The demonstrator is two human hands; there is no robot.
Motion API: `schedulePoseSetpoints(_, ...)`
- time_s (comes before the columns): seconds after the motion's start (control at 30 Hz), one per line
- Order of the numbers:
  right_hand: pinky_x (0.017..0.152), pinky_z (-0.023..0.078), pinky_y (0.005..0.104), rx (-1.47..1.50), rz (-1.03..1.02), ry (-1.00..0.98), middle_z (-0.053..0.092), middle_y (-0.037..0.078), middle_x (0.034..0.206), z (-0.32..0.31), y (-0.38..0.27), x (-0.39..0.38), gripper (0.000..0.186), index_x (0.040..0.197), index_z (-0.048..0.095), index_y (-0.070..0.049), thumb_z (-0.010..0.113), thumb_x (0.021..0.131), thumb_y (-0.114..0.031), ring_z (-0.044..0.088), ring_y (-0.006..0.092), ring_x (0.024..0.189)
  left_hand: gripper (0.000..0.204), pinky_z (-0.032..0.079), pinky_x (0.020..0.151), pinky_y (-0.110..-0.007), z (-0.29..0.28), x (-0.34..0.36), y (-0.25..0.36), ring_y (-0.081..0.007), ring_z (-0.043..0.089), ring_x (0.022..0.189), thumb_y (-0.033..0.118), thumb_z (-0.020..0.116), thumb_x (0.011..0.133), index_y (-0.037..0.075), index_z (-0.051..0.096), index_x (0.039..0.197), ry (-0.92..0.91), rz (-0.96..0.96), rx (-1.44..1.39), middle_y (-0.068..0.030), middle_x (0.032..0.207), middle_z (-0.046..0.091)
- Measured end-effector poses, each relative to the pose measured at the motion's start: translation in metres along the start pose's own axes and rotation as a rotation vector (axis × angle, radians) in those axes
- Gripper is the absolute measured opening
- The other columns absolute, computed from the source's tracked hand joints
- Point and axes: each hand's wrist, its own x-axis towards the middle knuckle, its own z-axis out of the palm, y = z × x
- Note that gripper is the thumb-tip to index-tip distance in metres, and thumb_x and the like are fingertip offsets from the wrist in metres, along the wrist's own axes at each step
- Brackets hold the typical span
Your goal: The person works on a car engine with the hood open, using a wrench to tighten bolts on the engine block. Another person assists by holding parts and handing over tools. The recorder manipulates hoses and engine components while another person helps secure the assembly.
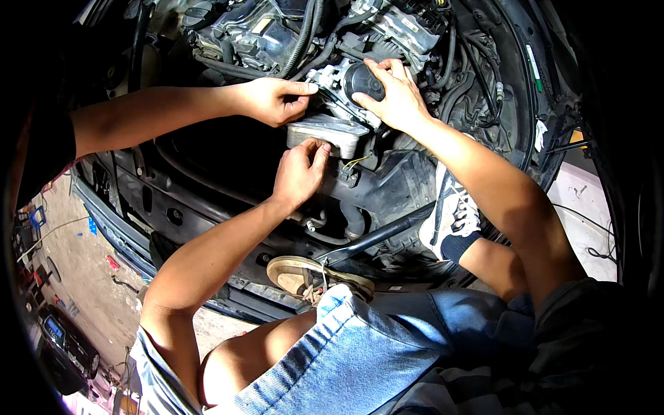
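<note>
My right hand [401, 97] curves around a black round filter cap [364, 83], thumb on its near side and fingers over its far side. The cap sits on a silver metal housing [332, 75]. Below the housing is a silver, layered oil cooler [339, 138]. At its near left edge my left hand [301, 171] is closed, thumb and fingers pinched on the metal; the curled fingers are partly hidden. Another person's hand [277, 100] comes in from the left, its thumb and finger pinched beside the housing on something too small to make out.
Around the hands lies an engine bay with hoses [304, 34], wiring [477, 69] and a dark front crossmember [173, 214]. My shoes [304, 275] rest on the car's front. Tools and a black case [69, 346] are on the floor at lower left.
</note>
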Motion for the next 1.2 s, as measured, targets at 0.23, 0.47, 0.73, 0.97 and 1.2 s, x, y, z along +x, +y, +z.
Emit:
schedulePoseSetpoints(0.23,0.100,0.041,0.0388,-0.004,0.014,-0.006,0.048,0.017,0.121,0.000,-0.001,0.000,0.068,0.135,0.053,-0.008,0.074,0.077,-0.039,0.049,0.0328,0.115,0.025,0.049,0.063,-0.035,0.001,0.000,-0.001,-0.0246,0.065,0.065,0.020,0.057,0.094,-0.004,0.065,0.092,0.013,-0.001,-0.007,-0.0187,0.073,0.066)
schedulePoseSetpoints(0.47,0.100,0.041,0.0388,-0.006,0.018,-0.003,0.048,0.017,0.121,-0.001,-0.002,0.001,0.068,0.135,0.053,-0.008,0.074,0.077,-0.038,0.048,0.0327,0.115,0.026,0.048,0.060,-0.033,0.005,0.001,-0.005,-0.0208,0.061,0.059,0.021,0.057,0.095,-0.004,0.064,0.090,0.005,0.006,-0.076,-0.0155,0.069,0.064)
schedulePoseSetpoints(0.73,0.101,0.040,0.0388,-0.012,0.024,-0.011,0.047,0.017,0.122,0.000,-0.004,0.001,0.069,0.135,0.052,-0.008,0.074,0.077,-0.039,0.048,0.0326,0.116,0.026,0.043,0.058,-0.026,0.004,0.002,-0.004,-0.0082,0.050,0.063,0.020,0.056,0.097,-0.004,0.060,0.087,0.032,0.020,-0.083,-0.0032,0.068,0.057)
schedulePoseSetpoints(0.97,0.101,0.040,0.0391,-0.018,0.034,-0.021,0.047,0.017,0.122,0.000,-0.005,0.000,0.070,0.136,0.051,-0.008,0.074,0.078,-0.039,0.047,0.0329,0.117,0.016,0.047,0.072,-0.036,-0.001,0.005,0.015,-0.0280,0.060,0.076,0.015,0.061,0.090,0.000,0.064,0.090,0.209,0.276,0.086,-0.0119,0.079,0.063)
schedulePoseSetpoints(1.2,0.102,0.041,0.0422,-0.023,0.045,-0.045,0.044,0.018,0.129,0.001,-0.005,0.001,0.072,0.138,0.049,-0.011,0.071,0.079,-0.045,0.043,0.0351,0.120,0.043,0.034,0.096,-0.047,-0.036,0.053,0.041,-0.0303,0.047,0.116,0.021,0.071,0.078,0.010,0.060,0.118,0.423,0.631,0.920,-0.0078,0.120,0.055)
